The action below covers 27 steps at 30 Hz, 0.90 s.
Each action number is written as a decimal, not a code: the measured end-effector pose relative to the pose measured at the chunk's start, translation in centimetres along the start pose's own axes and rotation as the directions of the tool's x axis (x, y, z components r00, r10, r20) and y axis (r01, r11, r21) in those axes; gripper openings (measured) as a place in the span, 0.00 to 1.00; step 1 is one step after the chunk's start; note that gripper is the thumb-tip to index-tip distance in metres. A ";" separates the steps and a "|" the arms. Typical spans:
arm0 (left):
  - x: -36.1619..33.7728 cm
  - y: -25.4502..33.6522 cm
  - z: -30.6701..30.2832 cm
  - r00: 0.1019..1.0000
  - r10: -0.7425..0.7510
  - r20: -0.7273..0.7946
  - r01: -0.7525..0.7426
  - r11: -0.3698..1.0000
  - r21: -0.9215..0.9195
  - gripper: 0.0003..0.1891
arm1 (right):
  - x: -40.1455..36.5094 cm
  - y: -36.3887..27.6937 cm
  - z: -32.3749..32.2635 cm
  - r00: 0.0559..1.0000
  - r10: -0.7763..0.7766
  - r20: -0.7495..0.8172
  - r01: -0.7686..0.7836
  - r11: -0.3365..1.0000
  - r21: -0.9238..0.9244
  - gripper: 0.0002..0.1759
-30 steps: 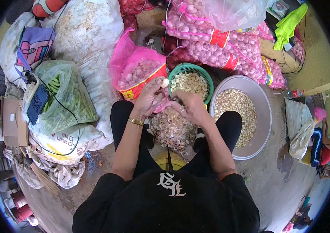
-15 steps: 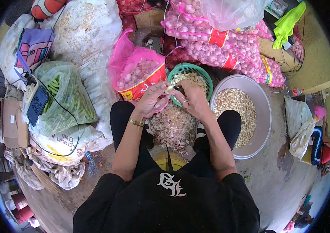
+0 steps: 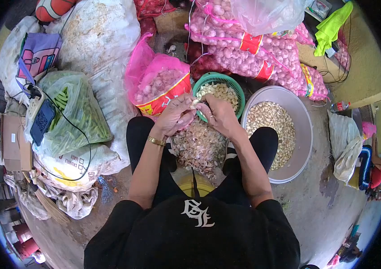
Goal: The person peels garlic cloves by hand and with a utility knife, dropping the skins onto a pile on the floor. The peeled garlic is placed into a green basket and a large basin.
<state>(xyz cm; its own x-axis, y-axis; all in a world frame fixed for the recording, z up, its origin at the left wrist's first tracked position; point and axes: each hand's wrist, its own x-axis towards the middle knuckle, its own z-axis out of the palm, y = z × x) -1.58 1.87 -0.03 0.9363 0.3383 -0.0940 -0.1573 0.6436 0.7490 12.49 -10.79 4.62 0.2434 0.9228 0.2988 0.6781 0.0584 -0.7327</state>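
In the head view, my left hand is closed, pinching a pale garlic clove between thumb and fingertips. My right hand meets it, its fingers wrapped round a small knife that is mostly hidden; only a dark bit shows. Just beyond my hands stands a green plastic basket with peeled cloves. Below them, between my feet, lies a heap of garlic skins. To the right, a large grey basin holds many unpeeled-looking cloves.
An opened pink mesh sack of garlic stands at front left, with full garlic sacks stacked at front right. A clear bag of green pods, a phone and white sacks are on the left. A person is at far right.
Both hands stay together at almost the same spot, with slight finger movement around the clove. The right hand has shifted a little left and its knife shows less.
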 end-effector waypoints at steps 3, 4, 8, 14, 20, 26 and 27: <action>0.0 0.0 0.0 1.000 0.014 0.013 -0.014 1.000 -0.024 0.10 | 0.1 -0.1 0.1 1.000 -0.014 0.001 0.014 1.000 0.001 0.15; 0.0 0.0 0.3 0.999 0.019 -0.026 -0.019 0.999 -0.031 0.11 | 0.1 0.0 0.3 1.000 -0.013 0.011 0.013 0.999 -0.045 0.15; 0.2 -0.3 0.4 0.998 0.049 -0.044 -0.055 0.988 -0.142 0.11 | 0.1 -0.5 0.3 0.999 -0.030 0.044 0.036 0.989 -0.141 0.14; 0.3 0.5 0.8 0.987 0.064 -0.146 -0.088 0.982 -0.165 0.10 | -1.2 -0.5 0.7 0.969 -0.211 0.126 0.232 0.956 -0.181 0.14; 0.0 0.2 0.6 0.994 0.093 -0.064 -0.100 0.988 -0.118 0.10 | -0.5 -1.0 -0.1 0.988 -0.021 -0.153 0.032 0.997 0.069 0.25; 0.0 0.4 0.4 0.999 0.035 -0.005 -0.035 0.995 -0.092 0.12 | -0.2 -0.4 0.1 0.988 0.004 -0.152 0.001 1.000 0.028 0.16; 0.1 0.2 0.2 0.999 0.033 -0.005 -0.033 0.995 -0.092 0.12 | -0.3 -0.4 -0.1 0.994 0.021 -0.105 -0.022 1.000 -0.008 0.14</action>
<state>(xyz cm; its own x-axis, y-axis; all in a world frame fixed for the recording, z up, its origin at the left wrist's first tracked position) -1.49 1.86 0.28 0.9292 0.3626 -0.0722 -0.2168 0.6926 0.6879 12.23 -11.10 4.93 0.3294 0.8785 0.3459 0.6779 0.0350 -0.7344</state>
